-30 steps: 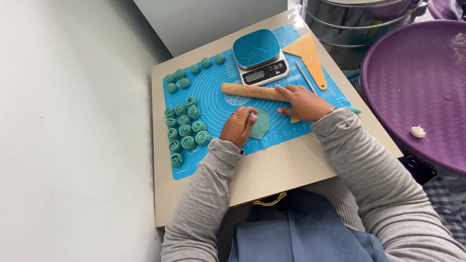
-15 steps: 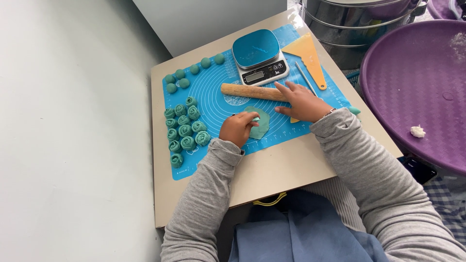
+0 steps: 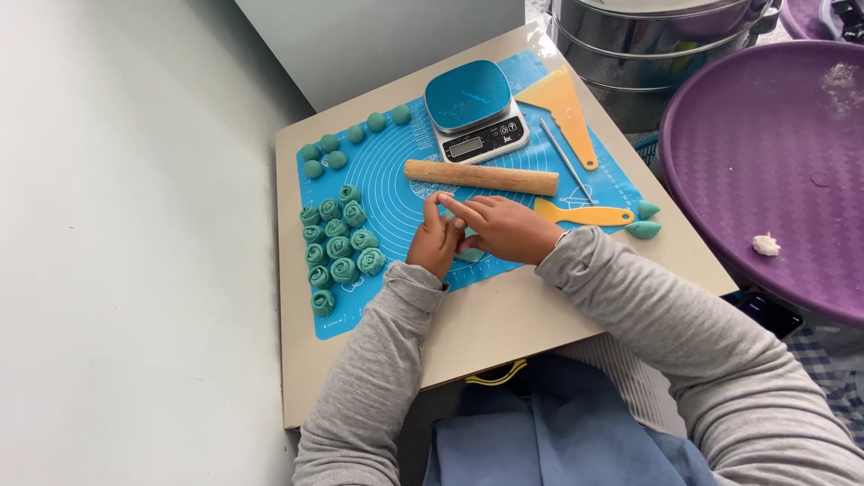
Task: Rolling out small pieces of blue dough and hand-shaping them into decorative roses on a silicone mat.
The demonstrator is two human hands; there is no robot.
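Both hands, left hand (image 3: 436, 241) and right hand (image 3: 506, 227), pinching teal dough piece (image 3: 470, 254), apparently rolling it; shaping step; next needs placing beside finished rosettes (image 3: 339, 247).

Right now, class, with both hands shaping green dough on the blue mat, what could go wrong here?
1. The rolling pin lies loose just beyond the right hand; a nudge might roll it into the scale.
2. The left hand works close to the dough roses; a slip could squash them.
3. Two dough pieces sit near the mat's edge and might fall.
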